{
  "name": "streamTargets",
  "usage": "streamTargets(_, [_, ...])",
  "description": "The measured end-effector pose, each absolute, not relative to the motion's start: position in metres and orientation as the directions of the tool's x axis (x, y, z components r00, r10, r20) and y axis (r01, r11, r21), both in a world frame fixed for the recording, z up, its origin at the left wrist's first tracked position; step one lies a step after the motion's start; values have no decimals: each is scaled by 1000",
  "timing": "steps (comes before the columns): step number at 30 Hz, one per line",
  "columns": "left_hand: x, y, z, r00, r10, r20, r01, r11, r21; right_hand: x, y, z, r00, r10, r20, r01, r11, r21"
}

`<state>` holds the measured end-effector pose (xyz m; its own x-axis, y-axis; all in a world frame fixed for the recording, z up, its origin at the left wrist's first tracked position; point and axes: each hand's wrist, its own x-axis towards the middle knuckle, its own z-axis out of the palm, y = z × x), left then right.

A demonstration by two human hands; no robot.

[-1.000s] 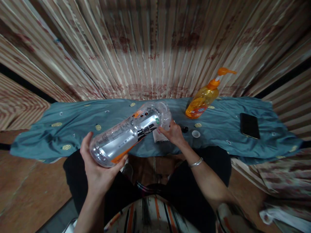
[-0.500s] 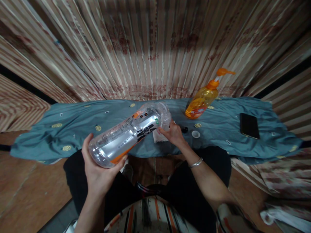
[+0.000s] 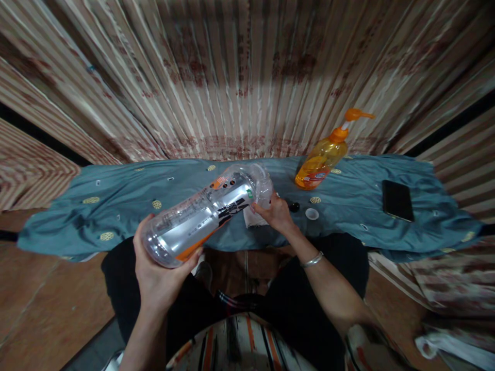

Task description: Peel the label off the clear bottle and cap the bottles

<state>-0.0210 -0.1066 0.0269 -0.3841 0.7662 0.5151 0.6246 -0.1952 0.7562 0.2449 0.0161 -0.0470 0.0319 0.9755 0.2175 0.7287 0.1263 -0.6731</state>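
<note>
A large clear plastic bottle with a silver and orange label lies tilted across my view, its base at the lower left. My left hand wraps around that base. At the upper right end, my right hand has its fingers closed around a clear plastic part; whether this is the bottle's neck or a separate clear piece, I cannot tell. Under the right hand a whitish folded piece, perhaps tissue, rests on the cloth. A small black round object and a small white cap lie just right of that hand.
An orange pump bottle stands toward the back right on the blue-green cloth. A dark phone lies at the far right. Patterned curtains hang behind the narrow covered surface. My knees are at its front edge.
</note>
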Motion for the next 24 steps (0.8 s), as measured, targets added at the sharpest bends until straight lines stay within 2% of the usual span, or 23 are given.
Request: streamTargets(24, [-19,-105,30,-338,787,515,549,-280,788,245,17,-48,43,977,211,748,108,-654])
